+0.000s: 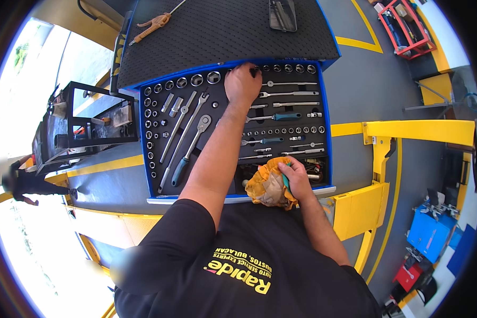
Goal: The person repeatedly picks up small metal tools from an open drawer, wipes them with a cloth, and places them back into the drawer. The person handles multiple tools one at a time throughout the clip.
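My left hand [243,84] reaches across the open drawer [241,199] to the row of chrome sockets [213,78] along its far edge. Its fingers are curled down at a gap in that row; a small dark thing shows by the fingertips, too hidden to name. At the drawer's near right, my right hand [298,179] is closed on a crumpled orange and beige cloth [270,184], with a green strip under the thumb. A large ratchet [203,125] with a teal handle lies in the dark tray, left of my left forearm.
The blue cabinet's ribbed black top [222,34] carries an orange air blow gun [156,22] and a phone-like dark tray [282,15]. Yellow lift arms [418,131] stand right. A black metal frame [98,114] stands left; another person [37,180] is far left.
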`<state>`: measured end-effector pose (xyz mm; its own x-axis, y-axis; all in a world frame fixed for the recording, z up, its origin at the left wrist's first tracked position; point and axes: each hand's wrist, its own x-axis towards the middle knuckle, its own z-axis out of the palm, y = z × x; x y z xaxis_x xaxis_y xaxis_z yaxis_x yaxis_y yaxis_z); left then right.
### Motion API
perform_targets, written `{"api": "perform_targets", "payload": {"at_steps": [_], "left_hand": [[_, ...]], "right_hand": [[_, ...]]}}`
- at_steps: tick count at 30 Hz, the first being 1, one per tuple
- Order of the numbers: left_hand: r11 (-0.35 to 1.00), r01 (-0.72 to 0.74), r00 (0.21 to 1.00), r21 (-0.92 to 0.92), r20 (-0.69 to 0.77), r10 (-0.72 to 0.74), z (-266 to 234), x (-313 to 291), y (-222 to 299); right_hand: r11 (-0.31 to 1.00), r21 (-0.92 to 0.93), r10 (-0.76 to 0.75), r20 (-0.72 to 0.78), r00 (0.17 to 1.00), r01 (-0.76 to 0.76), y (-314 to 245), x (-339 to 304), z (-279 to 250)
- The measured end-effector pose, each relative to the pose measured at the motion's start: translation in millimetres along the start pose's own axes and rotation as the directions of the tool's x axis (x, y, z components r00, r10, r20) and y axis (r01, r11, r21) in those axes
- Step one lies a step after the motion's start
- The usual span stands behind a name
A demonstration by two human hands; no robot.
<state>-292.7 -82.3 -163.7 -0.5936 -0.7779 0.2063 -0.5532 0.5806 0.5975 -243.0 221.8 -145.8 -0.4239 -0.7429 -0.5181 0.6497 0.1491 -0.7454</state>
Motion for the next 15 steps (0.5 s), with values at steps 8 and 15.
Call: {"api": "perform_targets", "payload": {"at_steps": [8, 15], "left_hand": [[0.999, -0.039, 0.998, -0.02, 0.042, 0.04, -8, -7, 12], [1.0, 0.013, 0.999, -0.008, -0.031, -0.013, 4, -11, 20]], "right_hand": [[0.992, -0.098, -0.088, -0.098, 0.991, 0.078, 9, 4, -13], [0.993, -0.113, 0.005, -0.091, 0.996, -0.016, 9, 17, -29]]}}
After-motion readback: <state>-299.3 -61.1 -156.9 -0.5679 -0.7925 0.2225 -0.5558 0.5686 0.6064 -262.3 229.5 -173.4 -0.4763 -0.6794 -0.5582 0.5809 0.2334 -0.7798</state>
